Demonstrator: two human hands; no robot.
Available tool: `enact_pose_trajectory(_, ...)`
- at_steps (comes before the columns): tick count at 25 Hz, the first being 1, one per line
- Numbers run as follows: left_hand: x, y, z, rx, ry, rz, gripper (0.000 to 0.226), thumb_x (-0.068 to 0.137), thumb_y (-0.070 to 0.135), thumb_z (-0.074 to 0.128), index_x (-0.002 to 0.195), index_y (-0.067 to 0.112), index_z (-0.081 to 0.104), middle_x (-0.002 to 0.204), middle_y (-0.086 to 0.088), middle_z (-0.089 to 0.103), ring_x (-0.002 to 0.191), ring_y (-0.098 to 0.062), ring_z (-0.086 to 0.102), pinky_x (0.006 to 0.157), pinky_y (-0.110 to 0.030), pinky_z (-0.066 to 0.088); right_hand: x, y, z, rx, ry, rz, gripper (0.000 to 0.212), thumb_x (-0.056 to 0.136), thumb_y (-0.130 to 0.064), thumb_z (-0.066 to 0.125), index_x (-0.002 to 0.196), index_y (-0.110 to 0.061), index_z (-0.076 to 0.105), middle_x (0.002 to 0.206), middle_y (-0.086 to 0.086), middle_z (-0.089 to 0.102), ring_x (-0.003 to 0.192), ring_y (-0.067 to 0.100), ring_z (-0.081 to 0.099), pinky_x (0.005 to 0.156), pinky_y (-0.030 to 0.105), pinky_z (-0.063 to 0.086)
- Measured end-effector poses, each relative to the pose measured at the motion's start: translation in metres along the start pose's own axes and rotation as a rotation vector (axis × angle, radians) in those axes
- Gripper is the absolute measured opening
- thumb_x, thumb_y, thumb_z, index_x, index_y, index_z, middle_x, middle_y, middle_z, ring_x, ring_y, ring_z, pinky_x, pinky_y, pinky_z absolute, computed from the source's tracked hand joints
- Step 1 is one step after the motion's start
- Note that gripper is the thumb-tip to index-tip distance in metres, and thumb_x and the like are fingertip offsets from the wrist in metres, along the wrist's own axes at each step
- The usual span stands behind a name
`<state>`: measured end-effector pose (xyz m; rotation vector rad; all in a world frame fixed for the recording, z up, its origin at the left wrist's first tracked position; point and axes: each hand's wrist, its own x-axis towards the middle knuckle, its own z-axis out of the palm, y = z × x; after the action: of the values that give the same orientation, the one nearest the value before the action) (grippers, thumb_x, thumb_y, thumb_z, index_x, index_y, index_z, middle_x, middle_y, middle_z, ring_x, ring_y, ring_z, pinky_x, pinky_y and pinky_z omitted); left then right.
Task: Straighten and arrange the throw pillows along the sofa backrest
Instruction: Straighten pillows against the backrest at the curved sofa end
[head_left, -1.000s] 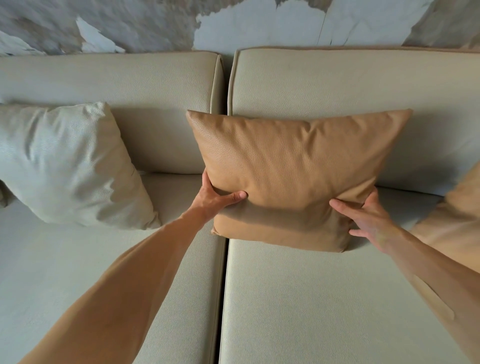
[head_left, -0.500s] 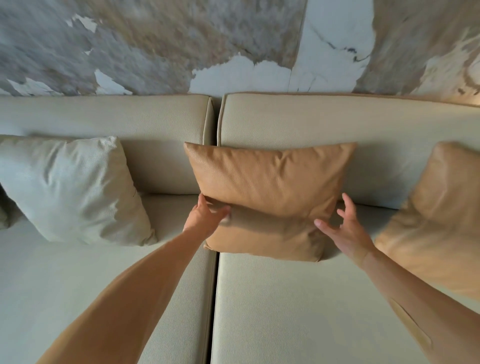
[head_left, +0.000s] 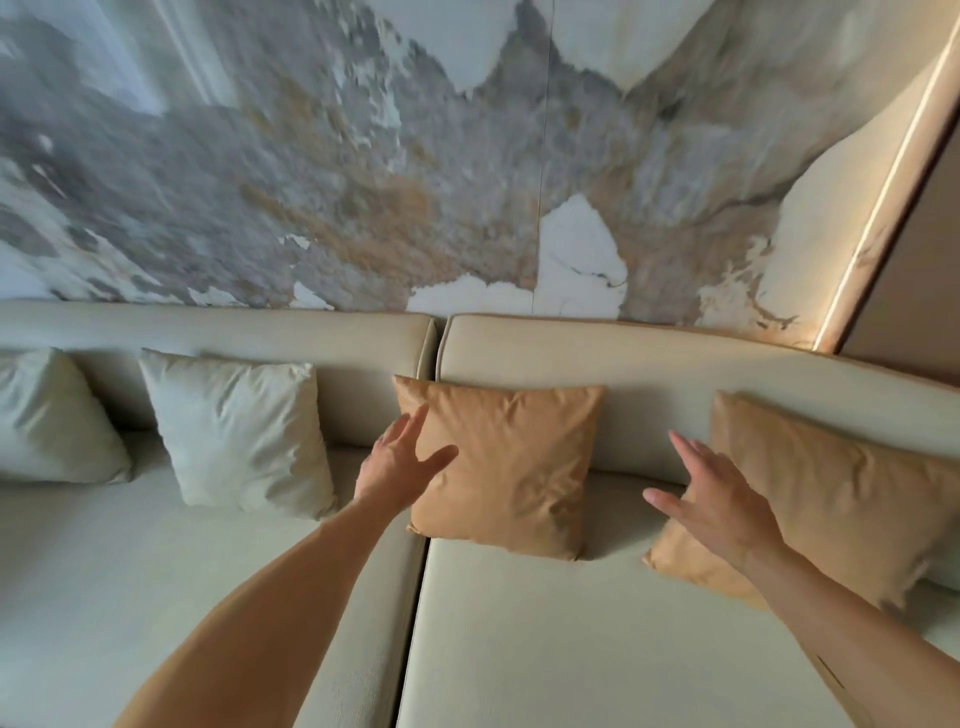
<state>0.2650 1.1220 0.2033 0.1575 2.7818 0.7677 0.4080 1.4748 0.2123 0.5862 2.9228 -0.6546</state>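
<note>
A tan leather pillow leans upright against the cream sofa backrest, just right of the seam between the two cushions. My left hand hovers open at its left edge, fingers spread, holding nothing. My right hand is open in the gap between this pillow and a second tan pillow, which leans tilted at the right. Two cream pillows rest against the backrest on the left: one near the middle, another at the frame's left edge.
The cream seat cushions stretch toward me, split by a dark seam. A marble-patterned wall rises behind the sofa. A lit strip runs up a corner at the right.
Both hands have let go of the middle tan pillow and lifted away, fingers spread. The view has pulled back and tilted up, showing more wall and a second cream pillow.
</note>
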Motion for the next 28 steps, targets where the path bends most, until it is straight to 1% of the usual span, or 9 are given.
enact_pose_trajectory(3,-0.041,0.027,-0.030,0.010,0.064,0.059,0.085,0.082,0.069,0.055,0.152,0.040,0.018,0.160,0.002,0.026,0.146,-0.021,0.026,0.115,-0.047,0.031,-0.032,-0.003,-0.045,-0.083,0.061,-0.036,0.085,0.080,-0.068,0.051,0.151,-0.041,0.013,0.160,-0.003,0.021,0.147,0.024,0.019,0.106,0.050,0.037)
enact_pose_trajectory(6,-0.074,0.040,-0.058,-0.064,0.151,0.076,0.087,0.080,0.069,0.057,0.152,0.038,0.021,0.160,0.002,0.027,0.147,-0.021,0.024,0.117,-0.044,0.027,-0.051,-0.012,-0.077,-0.091,0.120,-0.069,0.084,0.079,-0.071,0.050,0.150,-0.041,0.016,0.161,-0.005,0.019,0.147,0.022,0.020,0.106,0.050,0.036)
enact_pose_trajectory(10,-0.105,0.047,-0.074,-0.035,0.198,0.168,0.090,0.080,0.072,0.054,0.153,0.034,0.020,0.160,0.004,0.026,0.147,-0.019,0.021,0.118,-0.044,0.024,-0.083,-0.028,-0.094,-0.066,0.180,-0.062,0.084,0.080,-0.067,0.053,0.150,-0.037,0.019,0.160,-0.002,0.023,0.146,0.025,0.023,0.108,0.048,0.035)
enact_pose_trajectory(14,-0.126,0.046,-0.079,0.008,0.177,0.235,0.091,0.078,0.076,0.050,0.153,0.038,0.015,0.162,0.003,0.020,0.150,-0.019,0.013,0.120,-0.046,0.017,-0.119,-0.048,-0.102,-0.084,0.223,-0.030,0.083,0.081,-0.064,0.056,0.150,-0.037,0.021,0.159,0.001,0.024,0.144,0.028,0.023,0.108,0.047,0.033)
enact_pose_trajectory(17,-0.132,0.050,-0.083,0.034,0.167,0.310,0.091,0.077,0.079,0.047,0.152,0.042,0.013,0.162,0.002,0.019,0.150,-0.019,0.012,0.119,-0.049,0.017,-0.148,-0.059,-0.108,-0.094,0.259,0.000,0.082,0.082,-0.062,0.057,0.151,-0.036,0.020,0.160,0.000,0.021,0.145,0.027,0.021,0.108,0.045,0.031)
enact_pose_trajectory(19,-0.135,0.056,-0.083,0.026,0.163,0.330,0.090,0.078,0.079,0.046,0.152,0.043,0.013,0.163,0.003,0.018,0.150,-0.021,0.013,0.119,-0.051,0.017,-0.161,-0.058,-0.115,-0.106,0.260,0.011,0.084,0.083,-0.061,0.057,0.152,-0.038,0.016,0.161,0.000,0.018,0.147,0.028,0.018,0.109,0.045,0.030)
enact_pose_trajectory(22,-0.141,0.067,-0.077,0.009,0.155,0.373,0.090,0.077,0.080,0.045,0.152,0.043,0.012,0.163,0.004,0.017,0.150,-0.020,0.015,0.118,-0.051,0.018,-0.175,-0.043,-0.123,-0.089,0.265,0.068,0.088,0.080,-0.068,0.053,0.151,-0.042,0.007,0.162,0.000,0.015,0.147,0.032,0.017,0.111,0.050,0.030)
enact_pose_trajectory(24,-0.146,0.077,-0.070,0.014,0.137,0.389,0.092,0.078,0.080,0.045,0.153,0.042,0.009,0.163,0.005,0.016,0.150,-0.019,0.015,0.119,-0.051,0.017,-0.183,-0.027,-0.128,-0.095,0.268,0.090,0.088,0.080,-0.071,0.050,0.150,-0.044,0.004,0.163,0.000,0.013,0.148,0.032,0.015,0.111,0.052,0.030)
enact_pose_trajectory(28,-0.154,0.112,-0.048,0.012,0.082,0.407,0.091,0.080,0.077,0.047,0.154,0.040,0.008,0.164,0.002,0.014,0.150,-0.022,0.014,0.119,-0.052,0.015,-0.201,0.011,-0.149,-0.101,0.304,0.133,0.087,0.082,-0.067,0.051,0.151,-0.041,0.006,0.163,0.000,0.011,0.149,0.030,0.012,0.111,0.051,0.028)
